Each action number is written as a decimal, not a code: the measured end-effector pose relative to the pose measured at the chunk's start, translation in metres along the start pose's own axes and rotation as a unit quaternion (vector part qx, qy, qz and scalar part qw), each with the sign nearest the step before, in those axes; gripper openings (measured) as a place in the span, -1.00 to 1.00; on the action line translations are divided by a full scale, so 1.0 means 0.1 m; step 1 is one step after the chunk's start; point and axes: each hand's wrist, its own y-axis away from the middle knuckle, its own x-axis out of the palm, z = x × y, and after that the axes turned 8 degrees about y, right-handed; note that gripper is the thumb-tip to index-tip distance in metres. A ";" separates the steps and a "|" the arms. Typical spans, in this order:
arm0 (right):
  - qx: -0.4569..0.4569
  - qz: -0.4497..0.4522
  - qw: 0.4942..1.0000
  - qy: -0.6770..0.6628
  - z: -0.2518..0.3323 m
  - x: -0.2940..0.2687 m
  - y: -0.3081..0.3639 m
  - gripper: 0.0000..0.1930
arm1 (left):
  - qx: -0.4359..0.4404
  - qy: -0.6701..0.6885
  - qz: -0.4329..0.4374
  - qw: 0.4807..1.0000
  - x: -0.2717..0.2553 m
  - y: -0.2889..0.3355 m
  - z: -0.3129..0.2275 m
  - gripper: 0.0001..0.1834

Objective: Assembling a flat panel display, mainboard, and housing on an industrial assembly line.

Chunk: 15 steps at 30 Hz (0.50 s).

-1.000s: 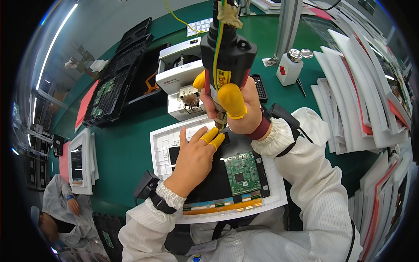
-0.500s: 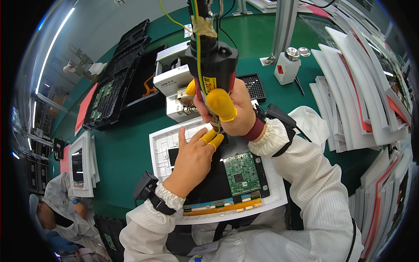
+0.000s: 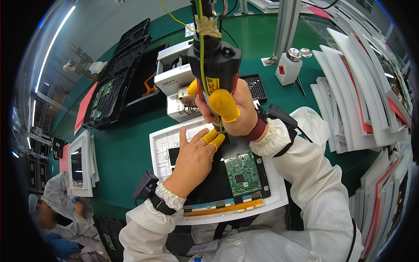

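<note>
My right hand [image 3: 242, 111], with yellow finger cots, is wrapped round a black and red electric screwdriver [image 3: 216, 61], held upright with its tip pointing down. My left hand [image 3: 192, 163] rests on the back of a white-framed display panel [image 3: 160, 135], fingers stretched out and spread. Two of its fingertips, in yellow cots, lie right beside the screwdriver's tip, which they partly hide. A green circuit board [image 3: 242, 174] is on the panel's black back, to the right of my left hand. An orange strip [image 3: 224, 207] runs along the panel's near edge.
Behind the panel stands a white boxy machine [image 3: 174, 81], with a black tray of small parts [image 3: 254, 87] beside it. A white pump bottle [image 3: 289, 67] and tweezers [image 3: 300, 86] are farther right. Stacked white panels [image 3: 340, 87] crowd the right. A co-worker [image 3: 65, 205] sits at left.
The screwdriver and my right hand have shifted very slightly in the picture, as has the whole view. Both hands keep the same hold and place on the panel.
</note>
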 end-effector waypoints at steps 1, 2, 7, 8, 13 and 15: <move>-0.001 0.001 1.000 0.009 0.00 0.00 0.00 -0.61 | 0.000 0.000 0.000 1.000 -0.01 0.00 0.00 -0.89; -0.001 0.001 1.000 0.009 -0.01 0.01 0.00 -0.61 | -0.007 0.007 0.011 1.000 -0.02 0.00 0.00 -0.87; -0.004 0.012 0.999 -0.036 -0.07 0.04 -0.01 -0.68 | -0.003 0.006 0.012 1.000 0.00 0.00 0.01 -0.84; -0.003 0.012 0.999 -0.036 -0.08 0.06 -0.02 -0.68 | -0.002 0.005 0.010 1.000 0.00 0.00 0.01 -0.84; -0.005 0.021 0.999 0.036 -0.09 0.07 -0.01 -0.76 | 0.004 0.001 0.003 1.000 0.01 -0.01 0.01 -0.86; 0.002 0.008 1.000 0.016 -0.06 0.08 -0.02 -0.74 | -0.002 -0.001 0.010 1.000 0.01 -0.01 0.01 -0.86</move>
